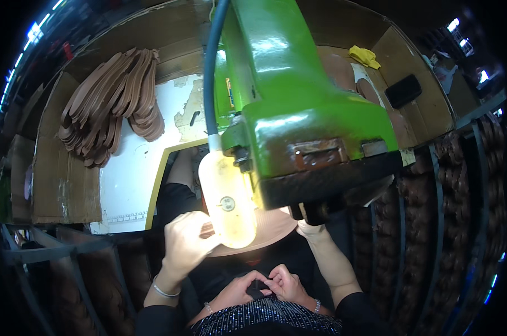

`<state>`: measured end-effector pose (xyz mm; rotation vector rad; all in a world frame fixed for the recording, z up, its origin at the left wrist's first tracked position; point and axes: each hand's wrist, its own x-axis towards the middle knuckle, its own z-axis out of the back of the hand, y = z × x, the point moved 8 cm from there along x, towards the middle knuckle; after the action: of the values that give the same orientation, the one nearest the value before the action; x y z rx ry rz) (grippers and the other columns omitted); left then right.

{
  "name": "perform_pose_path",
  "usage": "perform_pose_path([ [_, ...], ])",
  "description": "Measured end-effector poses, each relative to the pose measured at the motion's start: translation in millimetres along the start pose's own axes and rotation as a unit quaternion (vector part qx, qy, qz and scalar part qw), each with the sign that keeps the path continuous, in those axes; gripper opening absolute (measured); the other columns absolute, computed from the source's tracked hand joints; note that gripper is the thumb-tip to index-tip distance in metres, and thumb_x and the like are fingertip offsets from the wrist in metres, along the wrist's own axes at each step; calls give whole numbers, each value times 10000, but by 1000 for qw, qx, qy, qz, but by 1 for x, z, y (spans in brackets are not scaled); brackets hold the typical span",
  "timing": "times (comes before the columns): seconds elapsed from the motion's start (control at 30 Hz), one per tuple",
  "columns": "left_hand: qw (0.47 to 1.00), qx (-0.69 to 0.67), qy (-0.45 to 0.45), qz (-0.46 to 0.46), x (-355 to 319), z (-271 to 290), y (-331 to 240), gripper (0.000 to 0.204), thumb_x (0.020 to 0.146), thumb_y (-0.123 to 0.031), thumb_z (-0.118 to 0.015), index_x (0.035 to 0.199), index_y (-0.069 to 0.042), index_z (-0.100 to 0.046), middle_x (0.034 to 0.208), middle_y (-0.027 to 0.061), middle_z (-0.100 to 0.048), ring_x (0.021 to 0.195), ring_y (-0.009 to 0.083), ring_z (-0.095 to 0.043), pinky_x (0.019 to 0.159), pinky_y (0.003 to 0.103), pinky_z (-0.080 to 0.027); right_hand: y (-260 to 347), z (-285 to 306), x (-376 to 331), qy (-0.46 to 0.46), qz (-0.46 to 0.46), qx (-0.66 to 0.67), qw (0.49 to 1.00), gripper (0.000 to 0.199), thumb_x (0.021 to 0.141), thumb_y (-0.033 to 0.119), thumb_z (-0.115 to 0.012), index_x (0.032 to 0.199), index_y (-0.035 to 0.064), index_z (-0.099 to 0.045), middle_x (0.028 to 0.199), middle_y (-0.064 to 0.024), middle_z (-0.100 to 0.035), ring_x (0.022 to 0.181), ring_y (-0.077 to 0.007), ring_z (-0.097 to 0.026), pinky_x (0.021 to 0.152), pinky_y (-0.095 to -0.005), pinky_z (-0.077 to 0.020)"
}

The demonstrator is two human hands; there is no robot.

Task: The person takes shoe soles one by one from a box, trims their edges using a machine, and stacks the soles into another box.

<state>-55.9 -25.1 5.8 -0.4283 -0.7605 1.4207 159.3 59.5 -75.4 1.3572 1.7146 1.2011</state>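
Note:
My left hand (186,242) pinches the left edge of a tan, fan-shaped leather piece (271,227) held under the head of a green machine (298,101). My right hand (312,229) reaches to the piece's right edge; the machine's dark underside hides its fingers. A glowing yellowish lamp shade (228,203) hangs in front of the piece and covers its middle. Low in the picture, another pair of hands (262,285) with bracelets is clasped over a black sparkly garment.
A blue hose (211,67) runs up beside the machine. Several brown cut pieces (108,106) lie fanned on the white tabletop (130,185), boxed in by cardboard walls (63,179). A yellow cloth (365,56) and a black block (403,91) lie at the back right. Racks of brown pieces (424,224) stand on the right.

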Motion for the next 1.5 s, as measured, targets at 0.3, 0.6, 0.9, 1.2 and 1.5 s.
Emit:
perform_pose_path([
  [0.3, 968, 15, -175, -178, 34, -4, -48, 245, 601, -206, -713, 761, -48, -615, 626, 59, -566, 525, 227, -529, 486, 366, -426, -12, 68, -19, -86, -89, 103, 987, 651, 690, -61, -489, 1312, 56, -338, 1213, -76, -449, 1144, -201, -446, 1003, -340, -336],
  [0.6, 990, -20, -67, -123, 42, 10, -33, 241, 640, -259, -675, 733, -43, -625, 644, 99, -594, 557, 277, -559, 527, 352, -449, -5, 26, -19, -10, -65, 143, 988, 505, 720, -76, -511, 1211, 30, -458, 1115, -91, -538, 1024, -210, -552, 895, -324, -455],
  [0.9, 994, 69, -33, -73, 8, 12, -7, 252, 616, -204, -743, 574, -54, -545, 539, 102, -546, 474, 269, -541, 453, 335, -417, -40, 13, -22, -20, -61, -34, 997, 130, 771, -29, -560, 859, 46, -501, 874, -8, -489, 783, -107, -493, 710, -255, -411],
  [1.2, 979, -72, 180, 71, -14, -43, -3, 227, 718, -160, -735, 848, -6, -631, 660, 126, -620, 594, 275, -621, 548, 324, -485, 0, -37, 8, 74, -54, -8, 996, 302, 727, -53, -658, 997, 0, -533, 958, -34, -555, 852, -119, -539, 762, -266, -447],
  [1.5, 973, -230, -28, -5, 32, -61, -21, 130, 765, -100, -690, 866, -27, -650, 791, 80, -657, 700, 184, -617, 652, 295, -499, 14, -26, -14, 25, -27, -165, 986, 440, 751, 45, -690, 1139, -35, -497, 1064, -102, -577, 999, -172, -548, 885, -302, -433],
])
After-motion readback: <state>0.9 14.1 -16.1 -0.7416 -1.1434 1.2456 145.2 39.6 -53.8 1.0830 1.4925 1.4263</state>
